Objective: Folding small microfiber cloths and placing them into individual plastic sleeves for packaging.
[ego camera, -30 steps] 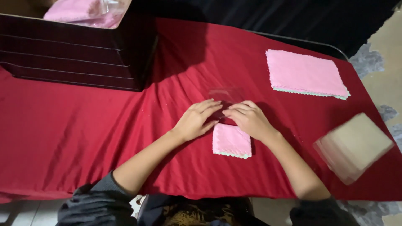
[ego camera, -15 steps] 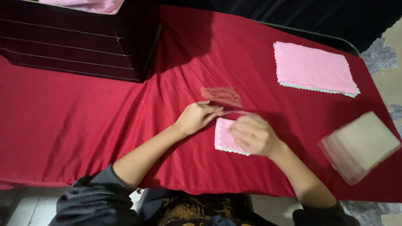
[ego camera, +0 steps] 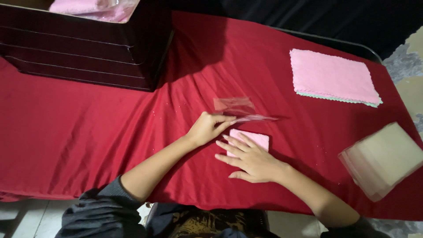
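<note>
Folded pink cloth (ego camera: 252, 138) on red tablecloth (ego camera: 88, 128), dark crate (ego camera: 79, 53), dim room

A folded cloth (ego camera: 251, 138) is lying on the counter (ego camera: 88, 132) under the right hand (ego camera: 249, 158); a clear bag (ego camera: 238, 108) is lying just behind it. Cloth stack (ego camera: 330, 77) is sitting far right, bag pile (ego camera: 383, 158) nearer, box (ego camera: 79, 48) far left.

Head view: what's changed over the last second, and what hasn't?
The left hand has lifted off the folded pink cloth and now pinches the edge of a clear plastic bag, which lies just beyond the cloth. The right hand, flat on the cloth a second ago, still presses it down. The cloth has stayed in place. The stack of pink cloths, the pile of clear bags and the dark box are unmoved.
</note>
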